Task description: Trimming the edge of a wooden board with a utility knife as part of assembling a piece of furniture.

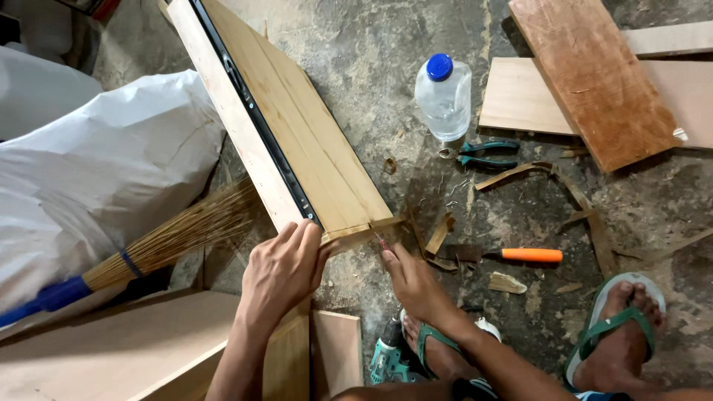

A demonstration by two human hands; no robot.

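Head view: I look down at a drawer side panel (297, 126) with a black slide rail (256, 119), lying on the concrete floor (371, 52)
Left hand: my left hand (278, 271) lies flat on the panel's near end, fingers together, pressing down
Right hand: my right hand (405, 278) pinches a small thin object at the panel's near corner; I cannot tell what it is
Nearby: orange-handled chisel (512, 255) just right of my right hand; pliers (486, 154) and a plastic bottle (443, 95) beyond; broom (148, 249) to my left; cordless drill (388, 358) by my foot
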